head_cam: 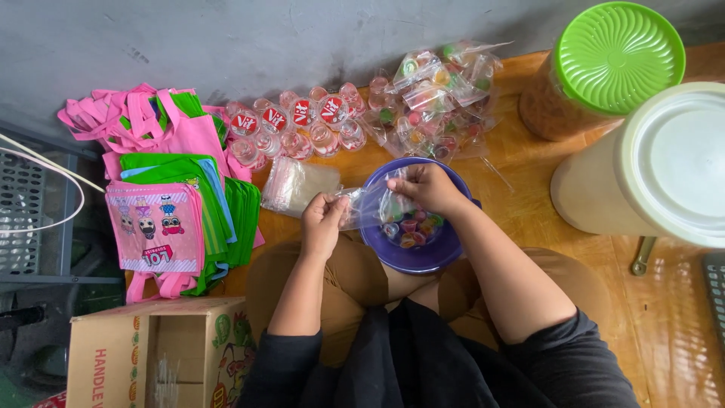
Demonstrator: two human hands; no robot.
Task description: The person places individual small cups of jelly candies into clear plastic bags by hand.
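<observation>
Left hand (323, 221) pinched shut, right hand (424, 187) pinched shut, forearms angled inward, wrists bent.

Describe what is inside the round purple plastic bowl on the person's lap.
The purple bowl holds small colourful jelly cups. The right hand and the clear plastic bag held with the left hand cover the bowl's far part, so how many cups it holds stays unseen.

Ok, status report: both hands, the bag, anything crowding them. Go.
Left hand and right hand each in a pinch grip on small clear plastic bag. Bag over purple bowl of jelly cups. Nothing crowding.
</observation>
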